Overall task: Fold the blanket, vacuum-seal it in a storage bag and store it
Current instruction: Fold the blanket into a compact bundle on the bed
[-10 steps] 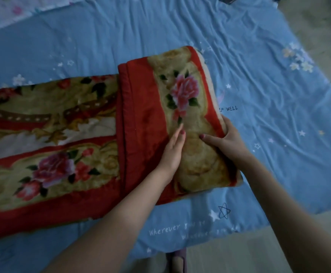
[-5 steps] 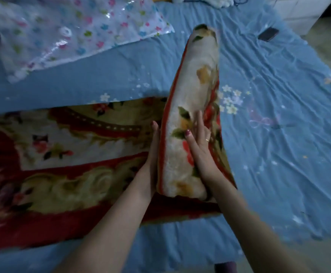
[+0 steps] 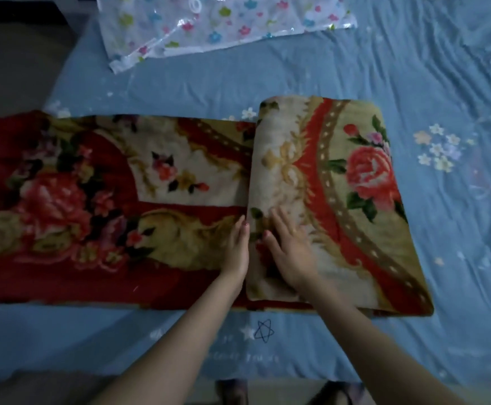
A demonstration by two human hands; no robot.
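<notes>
Head view: we see the right hand [image 3: 289, 252] lying flat, fingers straight and slightly spread, pressing on the near left part of the folded section of the blanket [image 3: 340, 200]. It grips nothing; the palm and fingers simply rest on the cream pile. Just beside it, the left hand [image 3: 237, 249] stands on edge with fingers straight and together, set against the left edge of that folded section, where the fold meets the flat layer below. It too holds nothing.

The blanket lies across the near half of the bed [image 3: 355, 77]. Its right part is doubled over into a thick pad showing a cream ground, a red band with pale dots and a large pink rose. Its left part lies flat in one layer, dark red with roses and gold scrolls, and reaches almost to the left edge of the bed.

Beyond the blanket, well apart from it, we see the bag [image 3: 209, 21] lying flat at the far side, clear plastic printed with small coloured flowers, with a round valve near its upper left. The sheet is blue with stars, small flowers and some faint lettering near the front edge. Below that edge, the floor [image 3: 10, 68] shows dimly at left.
</notes>
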